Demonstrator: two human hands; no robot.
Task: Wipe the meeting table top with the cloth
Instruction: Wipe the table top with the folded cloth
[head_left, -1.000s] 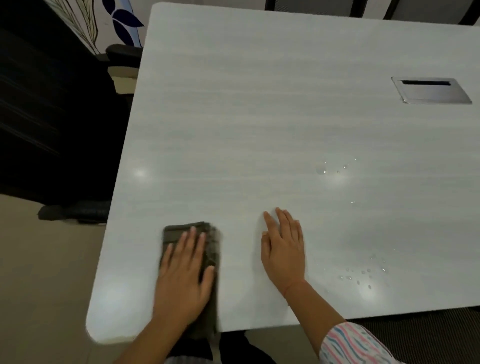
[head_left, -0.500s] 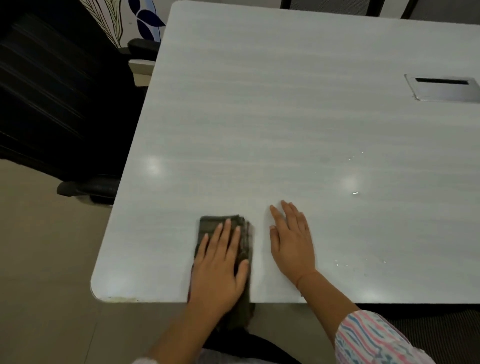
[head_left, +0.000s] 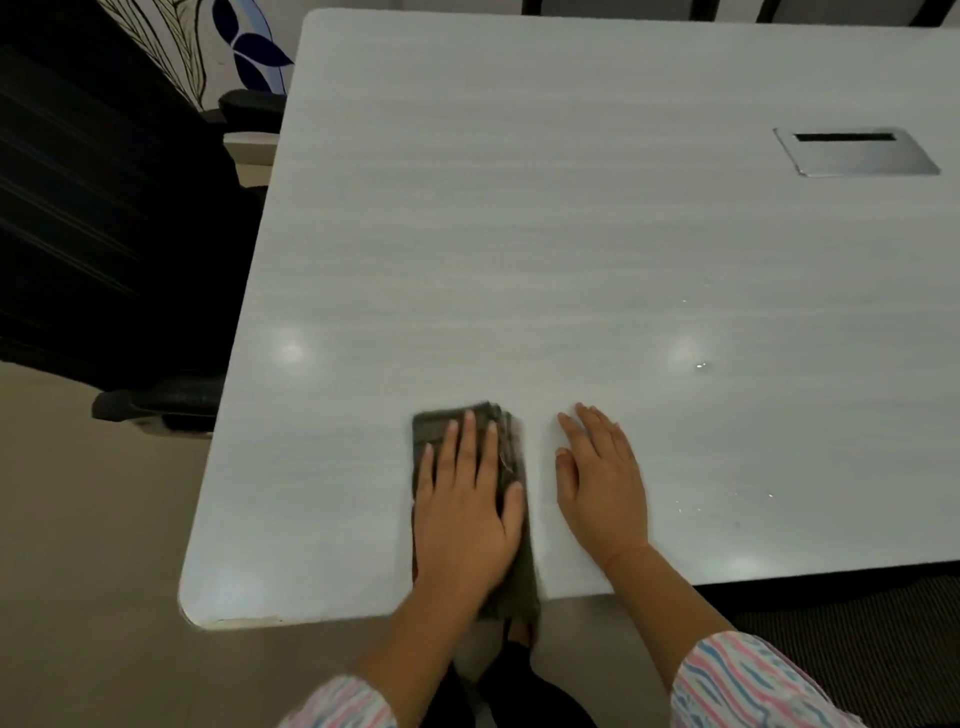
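A large pale meeting table (head_left: 519, 234) filled most of the view, its near left corner rounded and its top glossy. A dark office chair (head_left: 104, 234) stood beside the table's left edge. A metal cable hatch (head_left: 857, 158) sat flush in the top toward the far right. The folded, dark olive cloth (head_left: 511, 571) lay at the near edge, right of that corner, its tail hanging over the edge. The person's left hand (head_left: 465, 512) lay flat on the cloth, fingers spread, pressing rather than clasping it. The right hand (head_left: 602, 486) rested just beside it, palm down on bare table, holding nothing. A few small water drops (head_left: 698, 366) glinted further right. To wipe well, it seemed best to keep even pressure, overlap the strokes, and carry the cloth right through the drops.
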